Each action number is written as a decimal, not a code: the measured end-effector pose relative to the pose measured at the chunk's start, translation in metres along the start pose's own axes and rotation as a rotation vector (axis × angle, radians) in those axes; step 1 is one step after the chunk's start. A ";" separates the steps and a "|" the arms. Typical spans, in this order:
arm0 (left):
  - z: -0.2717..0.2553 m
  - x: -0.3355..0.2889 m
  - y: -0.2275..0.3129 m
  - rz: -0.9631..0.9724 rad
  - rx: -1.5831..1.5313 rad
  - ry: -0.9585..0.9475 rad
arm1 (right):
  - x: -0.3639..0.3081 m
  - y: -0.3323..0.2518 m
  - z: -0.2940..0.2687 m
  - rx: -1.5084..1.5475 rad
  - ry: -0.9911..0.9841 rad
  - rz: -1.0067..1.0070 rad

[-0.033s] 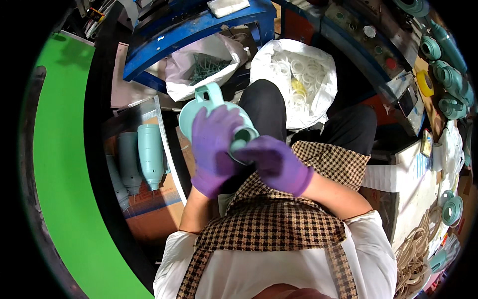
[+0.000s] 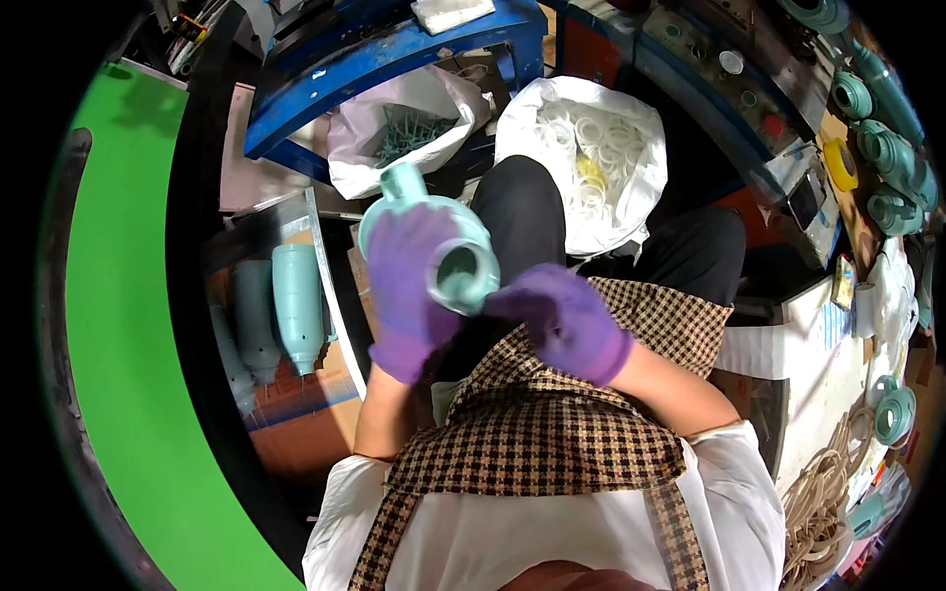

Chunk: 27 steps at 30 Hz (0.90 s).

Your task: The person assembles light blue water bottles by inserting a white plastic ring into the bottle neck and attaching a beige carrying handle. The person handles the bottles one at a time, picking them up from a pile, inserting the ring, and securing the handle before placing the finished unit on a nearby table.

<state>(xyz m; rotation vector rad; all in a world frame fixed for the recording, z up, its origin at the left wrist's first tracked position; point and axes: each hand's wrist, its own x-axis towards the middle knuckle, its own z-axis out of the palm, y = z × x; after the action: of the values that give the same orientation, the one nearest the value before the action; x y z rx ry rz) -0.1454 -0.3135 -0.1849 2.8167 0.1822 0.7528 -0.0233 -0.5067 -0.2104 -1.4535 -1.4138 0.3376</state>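
A pale green part (image 2: 471, 225), with a loop handle (image 2: 402, 185) at its top and a round tube (image 2: 488, 276) facing the camera, is held in the centre of the frame, above the dark trouser leg (image 2: 520, 212). By the left hand (image 2: 414, 291), in a purple glove, it is gripped from the left side: its fingers are laid over the body, between the handle and the tube. The right hand (image 2: 576, 330), gloved also, is at the lower right rim of the tube, with the fingers bent and close together; because of blur, it cannot be told whether something is pinched between them.

From its look, the part is judged to be hard plastic, thin-walled, light and stiff. The smooth wall may slip a little under a glove, and a thin rim could perhaps be cracked if squeezed hard. A firm hold is probably best taken around the body or through the handle, so that the mouth is left free. The tube's outer wall may be steadied lightly with the other hand's fingers.
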 end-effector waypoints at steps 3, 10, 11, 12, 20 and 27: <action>-0.025 -0.030 -0.030 -0.285 -0.197 0.241 | -0.024 0.008 -0.032 -0.511 -0.150 0.575; -0.082 -0.064 -0.042 -0.365 -0.106 0.491 | -0.062 0.078 -0.031 -0.689 -0.189 0.448; -0.084 -0.062 -0.037 -0.398 -0.111 0.569 | -0.020 0.073 -0.040 -0.500 0.025 0.290; -0.089 -0.061 -0.029 -0.431 -0.122 0.646 | 0.027 0.065 -0.041 -0.333 0.076 0.264; -0.084 0.000 0.042 0.261 0.209 0.570 | 0.082 0.092 0.014 -0.119 -0.176 0.030; 0.121 -0.211 -0.074 0.939 0.459 -0.551 | -0.213 0.038 -0.192 -0.778 0.846 0.387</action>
<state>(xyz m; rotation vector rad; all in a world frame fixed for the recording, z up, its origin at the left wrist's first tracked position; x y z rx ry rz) -0.2706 -0.2998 -0.4054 3.3405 -1.2652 -0.0041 0.0911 -0.7690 -0.2519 -2.1369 -0.5526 -0.6202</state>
